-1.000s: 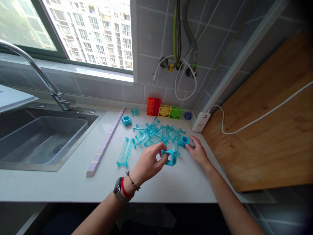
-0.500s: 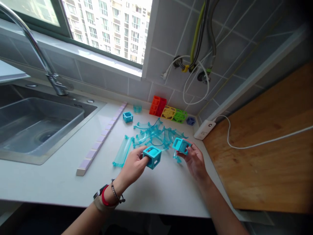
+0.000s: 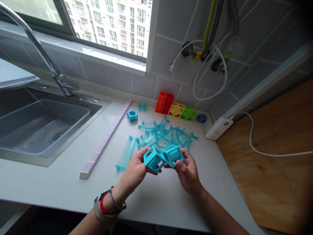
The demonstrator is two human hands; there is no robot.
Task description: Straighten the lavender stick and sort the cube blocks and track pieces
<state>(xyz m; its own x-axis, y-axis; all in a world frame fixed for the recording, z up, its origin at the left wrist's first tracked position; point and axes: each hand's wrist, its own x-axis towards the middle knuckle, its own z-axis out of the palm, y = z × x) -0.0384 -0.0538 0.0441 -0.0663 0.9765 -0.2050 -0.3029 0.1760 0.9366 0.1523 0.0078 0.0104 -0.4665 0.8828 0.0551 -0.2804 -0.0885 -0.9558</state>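
Observation:
My left hand (image 3: 137,168) grips a blue cube block (image 3: 154,160) with open faces, tilted on one corner. A second blue cube block (image 3: 172,154), with a rounded insert, is pinched in my right hand (image 3: 189,173). The two blocks meet at their near edges, or almost so; a join between them cannot be made out. Behind them on the white counter lies a heap of clear blue curved track pieces (image 3: 156,133), and a straight clear track piece (image 3: 126,152) lies left of it. Another blue cube (image 3: 132,116) stands farther back.
Red blocks (image 3: 164,102), yellow (image 3: 176,110) and green blocks (image 3: 189,113) and a dark blue block (image 3: 201,118) line the wall. A lilac strip (image 3: 106,138) lies beside the sink (image 3: 44,160). At right are a white power strip (image 3: 219,128) and wooden board (image 3: 274,156).
Both hands have come together, bringing their blue cubes from apart to side by side. The two cubes are now turned differently. The view has shifted slightly.

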